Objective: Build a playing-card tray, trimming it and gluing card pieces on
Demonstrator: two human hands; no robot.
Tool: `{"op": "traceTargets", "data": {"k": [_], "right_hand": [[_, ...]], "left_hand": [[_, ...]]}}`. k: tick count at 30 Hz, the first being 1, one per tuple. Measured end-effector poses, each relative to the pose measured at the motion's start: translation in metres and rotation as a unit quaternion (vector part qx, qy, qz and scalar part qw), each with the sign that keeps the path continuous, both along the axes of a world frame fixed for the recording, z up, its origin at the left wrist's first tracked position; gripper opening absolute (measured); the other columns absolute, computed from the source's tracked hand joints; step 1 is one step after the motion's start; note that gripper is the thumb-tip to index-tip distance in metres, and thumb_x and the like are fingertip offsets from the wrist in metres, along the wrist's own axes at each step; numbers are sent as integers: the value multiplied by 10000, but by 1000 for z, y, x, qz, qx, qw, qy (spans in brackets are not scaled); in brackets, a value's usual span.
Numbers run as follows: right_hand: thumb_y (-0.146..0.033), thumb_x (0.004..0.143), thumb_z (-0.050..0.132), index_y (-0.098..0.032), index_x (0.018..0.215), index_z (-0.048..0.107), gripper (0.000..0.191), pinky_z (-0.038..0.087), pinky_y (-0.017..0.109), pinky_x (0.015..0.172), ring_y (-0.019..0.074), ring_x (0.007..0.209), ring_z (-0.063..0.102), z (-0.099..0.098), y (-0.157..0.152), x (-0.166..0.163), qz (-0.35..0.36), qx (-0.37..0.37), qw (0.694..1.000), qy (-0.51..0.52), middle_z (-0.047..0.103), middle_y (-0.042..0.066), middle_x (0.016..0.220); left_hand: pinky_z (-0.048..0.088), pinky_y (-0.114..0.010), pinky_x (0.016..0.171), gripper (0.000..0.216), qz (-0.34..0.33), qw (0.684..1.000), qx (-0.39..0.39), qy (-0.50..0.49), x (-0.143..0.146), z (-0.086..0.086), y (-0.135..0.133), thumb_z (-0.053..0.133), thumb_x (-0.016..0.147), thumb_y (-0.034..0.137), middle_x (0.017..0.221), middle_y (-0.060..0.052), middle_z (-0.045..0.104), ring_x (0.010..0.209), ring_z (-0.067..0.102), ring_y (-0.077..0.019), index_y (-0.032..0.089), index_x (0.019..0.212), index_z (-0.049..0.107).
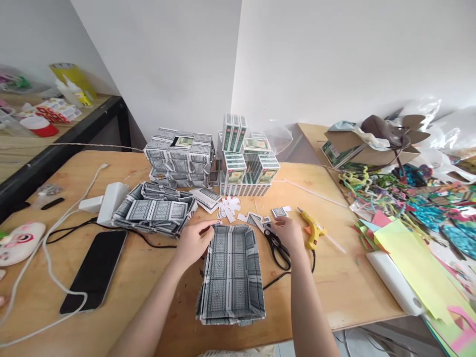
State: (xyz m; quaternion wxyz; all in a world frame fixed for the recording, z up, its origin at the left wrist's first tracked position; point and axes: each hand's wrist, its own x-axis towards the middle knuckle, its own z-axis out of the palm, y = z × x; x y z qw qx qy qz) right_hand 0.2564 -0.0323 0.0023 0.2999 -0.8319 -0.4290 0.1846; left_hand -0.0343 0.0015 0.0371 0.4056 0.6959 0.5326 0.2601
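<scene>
A box woven from grey-patterned playing cards (pixel 231 275) lies on the wooden table (pixel 156 277) in front of me. My left hand (pixel 193 242) pinches the far left corner of the box rim, fingers closed on it. My right hand (pixel 288 234) rests knuckles-up just right of the box's far end, over black scissors (pixel 277 246); its fingers curl down and I cannot see whether they hold anything. Small cut card pieces (pixel 232 207) lie just beyond both hands. A yellow glue gun (pixel 313 231) lies right of my right hand.
A second card-woven tray (pixel 154 213) sits to the left, a black phone (pixel 97 267) with white cable and charger (pixel 111 201) nearer the left edge. Stacked card decks (pixel 245 166) stand at the back. Colored paper and scraps (pixel 416 233) crowd the right side.
</scene>
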Motion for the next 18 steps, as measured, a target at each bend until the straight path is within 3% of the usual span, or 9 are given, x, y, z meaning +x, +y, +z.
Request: {"op": "traceTargets", "data": {"k": [4,10,13,18], "right_hand": [[-212,545,623,-197,676,632,132,411,257,475,192,570,614,-14,6,-5,13,-26,999,17,678,46,650],[-176,495,643,-189,550,606,67,351,220,402,139,440,534,-18,19,0,59,-49,993,94,592,-15,475],[-206,545,628,-181,579,623,42,374,209,403,121,433,531,-14,25,9,77,-40,985,147,591,-24,483],[-320,695,562,-153,721,629,182,472,224,462,141,545,611,-10,32,15,48,9,980,192,669,40,665]], "left_hand": [[479,-262,578,320,43,997,37,50,11,3,-3,465,787,292,779,-30,715,544,590,-150,175,996,678],[498,-290,780,305,56,997,43,22,19,-1,-4,429,790,233,973,-41,700,846,646,-190,185,982,661],[494,-299,806,303,58,998,27,-1,20,-4,0,447,780,234,977,-51,699,871,643,-196,169,979,665],[504,-308,791,312,81,995,-1,-59,20,-10,4,498,760,279,977,-64,700,866,643,-208,150,983,673]]}}
